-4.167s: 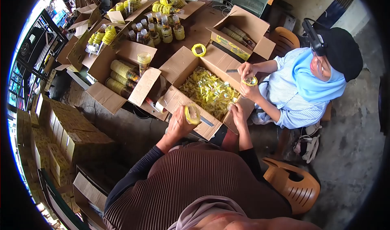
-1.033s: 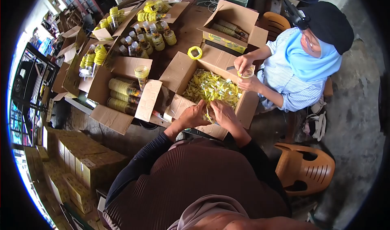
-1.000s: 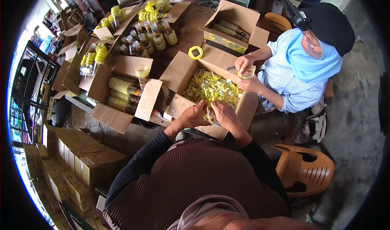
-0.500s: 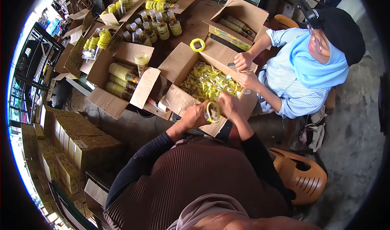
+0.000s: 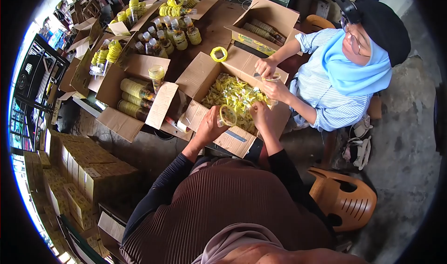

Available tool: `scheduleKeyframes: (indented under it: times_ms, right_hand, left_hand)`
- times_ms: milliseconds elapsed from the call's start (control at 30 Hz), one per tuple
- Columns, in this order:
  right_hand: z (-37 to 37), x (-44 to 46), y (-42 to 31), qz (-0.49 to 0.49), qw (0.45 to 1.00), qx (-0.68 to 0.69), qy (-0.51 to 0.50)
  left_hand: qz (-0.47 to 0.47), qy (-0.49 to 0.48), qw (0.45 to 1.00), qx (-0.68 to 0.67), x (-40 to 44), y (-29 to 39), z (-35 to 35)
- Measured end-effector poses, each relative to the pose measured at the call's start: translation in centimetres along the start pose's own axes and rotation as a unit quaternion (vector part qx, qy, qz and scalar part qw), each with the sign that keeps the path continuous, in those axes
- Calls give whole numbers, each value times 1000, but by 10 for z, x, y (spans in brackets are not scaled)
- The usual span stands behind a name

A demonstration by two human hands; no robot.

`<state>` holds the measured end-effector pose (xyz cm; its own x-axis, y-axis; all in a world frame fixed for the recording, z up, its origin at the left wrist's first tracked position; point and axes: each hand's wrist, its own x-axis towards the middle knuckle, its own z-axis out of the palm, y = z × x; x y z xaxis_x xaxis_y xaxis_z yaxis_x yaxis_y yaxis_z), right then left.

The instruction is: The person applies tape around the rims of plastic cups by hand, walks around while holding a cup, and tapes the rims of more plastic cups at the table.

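Observation:
My left hand (image 5: 210,127) is wrapped around a clear plastic cup (image 5: 227,116) with a yellow rim, its mouth turned toward me. To its right, my right hand (image 5: 261,116) has its fingers pinched together, above the near right side of an open cardboard box (image 5: 187,80). Whether anything sits in that pinch is hidden. Yellow and white scraps (image 5: 231,90) fill the box. On its near flap lies a flat grey metal strip (image 5: 235,136), like a ruler or blade. A yellow ring-shaped piece (image 5: 219,54) rests by the far flap.
A co-worker (image 5: 342,77) at the right works with both hands over the box's edge. Left of the box, another carton (image 5: 122,123) holds stacked cups (image 5: 135,94). More cups (image 5: 179,38) stand farther back. An orange chair (image 5: 347,201) is at my right, stacked cartons (image 5: 84,166) at my left.
My right hand has moved away from the cup and over the scraps. My left hand has shifted slightly left and up with the cup. The metal strip on the near flap now shows.

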<state>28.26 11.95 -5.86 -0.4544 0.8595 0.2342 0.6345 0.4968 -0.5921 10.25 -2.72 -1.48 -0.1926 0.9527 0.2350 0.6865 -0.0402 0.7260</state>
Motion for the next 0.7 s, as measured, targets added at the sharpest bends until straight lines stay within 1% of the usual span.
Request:
scheduleKeyframes:
  times_ms: [67,133,167,200,233,267,300,333,400,433,500,533,567,600,633,667,700]
  right_hand:
    - [-6,0,-10,20,1000,5,-10]
    - [-3,2,-17,-49,994,94,11]
    - [-1,3,-22,-51,987,155,-9]
    - [-7,2,-36,-101,989,104,11]
    - [-14,0,-50,-124,988,91,-22]
    - [-18,-3,-60,-147,984,80,-56]
    - [-17,-7,-67,-136,986,56,-83]
    - [-20,-7,-79,-141,985,14,-95]
    - [-14,-5,-84,-199,975,-62,-76]
    - [-10,-4,-84,-204,974,-61,-77]
    - [-4,0,-85,-227,965,-112,-67]
    - [-4,1,-86,-230,964,-111,-67]
    - [-4,2,-87,-239,962,-114,-71]
    - [-6,4,-89,-247,959,-117,-75]
    - [-8,5,-92,-247,962,-86,-75]
    - [-8,7,-92,-249,962,-85,-75]
    - [-9,8,-92,-240,966,-52,-76]
  left_hand:
    - [15,6,1000,7,5,2,-6]
    - [26,17,999,15,8,0,-6]
    - [34,20,998,42,9,-4,-5]
    - [41,24,997,69,10,-8,-4]
    - [41,23,996,69,12,-12,-2]
    - [36,-9,997,65,13,-17,-1]
    - [30,-41,997,61,16,-13,-6]
    - [28,-39,997,63,18,-10,-10]
    - [-16,-140,989,55,22,0,-20]
    - [12,-127,990,56,22,-2,-21]
    - [18,-137,989,44,26,-6,-26]
    - [26,-150,988,30,27,-9,-29]
    - [59,-140,988,14,28,-20,-25]
    - [59,-138,989,15,30,-22,-28]
    - [47,-162,986,10,32,-24,-29]
    - [35,-186,982,5,33,-26,-30]
    - [41,-173,984,-16,33,-24,-32]
